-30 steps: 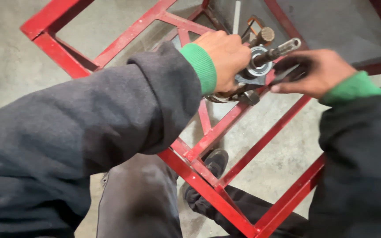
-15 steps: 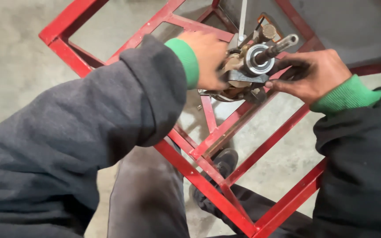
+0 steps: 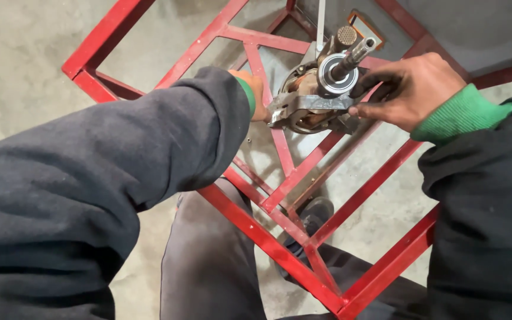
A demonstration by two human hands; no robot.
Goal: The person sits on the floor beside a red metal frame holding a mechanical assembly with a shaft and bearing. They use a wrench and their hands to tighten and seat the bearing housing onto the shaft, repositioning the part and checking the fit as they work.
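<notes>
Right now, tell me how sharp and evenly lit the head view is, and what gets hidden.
Head view: soft, even light, no harsh glare; the motor part and red frame look sharp. The near dark sleeve fills the lower left and hides most of the left hand; the right hand shows plainly. Straight bars look slightly bowed near the edges.

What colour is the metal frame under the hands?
Red, seen in the head view: frame.

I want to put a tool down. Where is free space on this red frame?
The red frame is open bars over concrete floor. The upper left bars are bare. It is crowded around the motor part, between the left hand and right hand.
</notes>
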